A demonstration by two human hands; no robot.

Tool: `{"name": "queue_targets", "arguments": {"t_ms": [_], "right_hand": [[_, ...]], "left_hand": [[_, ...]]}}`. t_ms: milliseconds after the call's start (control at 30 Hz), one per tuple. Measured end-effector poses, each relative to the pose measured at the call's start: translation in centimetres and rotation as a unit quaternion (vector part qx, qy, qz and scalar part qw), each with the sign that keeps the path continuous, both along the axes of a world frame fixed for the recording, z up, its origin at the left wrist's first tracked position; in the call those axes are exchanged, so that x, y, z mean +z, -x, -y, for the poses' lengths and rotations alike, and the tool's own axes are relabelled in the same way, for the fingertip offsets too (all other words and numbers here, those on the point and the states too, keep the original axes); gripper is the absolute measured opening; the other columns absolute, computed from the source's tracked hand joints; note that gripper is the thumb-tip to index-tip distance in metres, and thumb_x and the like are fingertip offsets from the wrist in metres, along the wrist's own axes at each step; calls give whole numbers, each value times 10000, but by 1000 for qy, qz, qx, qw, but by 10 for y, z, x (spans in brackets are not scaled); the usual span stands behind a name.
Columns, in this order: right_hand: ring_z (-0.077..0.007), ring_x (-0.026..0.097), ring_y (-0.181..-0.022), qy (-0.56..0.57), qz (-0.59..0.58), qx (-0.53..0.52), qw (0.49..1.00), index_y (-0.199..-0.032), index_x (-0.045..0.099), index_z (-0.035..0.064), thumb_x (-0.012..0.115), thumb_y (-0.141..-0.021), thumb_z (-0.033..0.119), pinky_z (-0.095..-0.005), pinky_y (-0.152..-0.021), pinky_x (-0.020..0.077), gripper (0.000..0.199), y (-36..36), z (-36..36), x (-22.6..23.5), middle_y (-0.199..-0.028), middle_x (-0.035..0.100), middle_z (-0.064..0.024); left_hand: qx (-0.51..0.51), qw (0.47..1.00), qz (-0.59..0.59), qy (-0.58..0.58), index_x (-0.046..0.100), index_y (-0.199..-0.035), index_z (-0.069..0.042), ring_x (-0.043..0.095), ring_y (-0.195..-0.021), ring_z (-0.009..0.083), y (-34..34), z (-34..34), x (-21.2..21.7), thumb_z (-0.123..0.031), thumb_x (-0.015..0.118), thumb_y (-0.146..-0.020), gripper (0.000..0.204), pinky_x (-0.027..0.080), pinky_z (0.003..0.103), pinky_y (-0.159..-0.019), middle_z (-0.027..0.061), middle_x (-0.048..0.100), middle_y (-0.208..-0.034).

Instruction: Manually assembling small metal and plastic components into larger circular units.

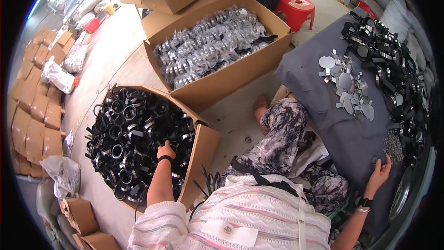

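My left hand [166, 151] reaches into a cardboard box [203, 157] heaped with black ring-shaped parts [117, 132], some with silvery bands and flat tabs. Its fingers are curled at one of these rings near the box's right side; their tips are partly hidden. At the right, over a grey cloth [319, 76], my right hand [381, 172] has a small dark-grey flat piece [374, 160] at its fingertips. Silver-grey discs with tabs [345, 82] lie in a loose pile farther up the cloth. Beside my right hand is a heap of small metal bits [393, 147].
More black ring parts [381, 60] line the cloth's right edge. Ahead stands an open carton [217, 81] of plastic-wrapped rings. Beyond it is a red stool [295, 11]. Stacked cardboard boxes [37, 115] and a plastic bag [63, 176] are at the left.
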State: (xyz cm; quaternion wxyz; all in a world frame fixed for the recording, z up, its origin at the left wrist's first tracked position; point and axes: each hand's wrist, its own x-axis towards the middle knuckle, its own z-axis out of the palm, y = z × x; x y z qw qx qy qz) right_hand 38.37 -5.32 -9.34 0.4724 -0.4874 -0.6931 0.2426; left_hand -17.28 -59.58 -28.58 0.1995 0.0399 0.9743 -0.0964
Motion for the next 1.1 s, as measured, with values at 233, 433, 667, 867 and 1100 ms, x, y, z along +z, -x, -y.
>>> {"name": "queue_targets", "arguments": {"t_ms": [233, 433, 667, 867, 1100], "right_hand": [[-52, 444, -712, 84, 39, 10, 996, -1246, 530, 34, 565, -909, 49, -200, -641, 393, 339, -39, -13, 8, -826, 476, 46], [-216, 531, -776, 32, 307, -99, 946, -1216, 543, -8, 636, -838, 115, -318, -725, 446, 409, -9, -4, 20, -865, 529, -83], [-283, 580, -923, -79, 151, 65, 983, -1045, 621, 5, 606, -808, 1, -338, -794, 476, 237, 91, 53, 89, -1044, 576, -141], [-219, 556, -893, -320, 329, 271, 846, -1221, 550, 35, 589, -722, 90, -320, -774, 469, 504, 173, 97, 119, -1254, 544, -120], [-226, 562, -773, -208, 353, 314, 856, -801, 526, 47, 616, -735, 108, -348, -625, 457, 128, 128, 92, 89, -789, 492, -59]], "left_hand": [[-174, 982, -64, -27, 644, -898, -80, 662, -824, 357, 28, -16, -9, -136, 580, -796, 133, 537, 436, -740, 193, 669, -813], [109, 730, 43, -673, 590, -864, -2, 518, -507, 87, 34, -110, 142, -13, 575, -804, 63, 417, 224, -413, 22, 566, -679], [-98, 533, 329, -773, 561, -829, -16, 387, -432, 49, -24, -255, 274, 30, 548, -766, 79, 291, 190, -407, -7, 498, -602], [-342, 541, 609, -469, 611, -841, -16, 466, -583, 13, -122, -362, 309, 18, 621, -797, 56, 330, 170, -482, -40, 575, -722], [-271, 398, 652, -586, 512, -1158, 4, 639, -667, 184, -173, -428, 293, -122, 658, -821, 388, 502, 258, -583, 112, 643, -848]]}}
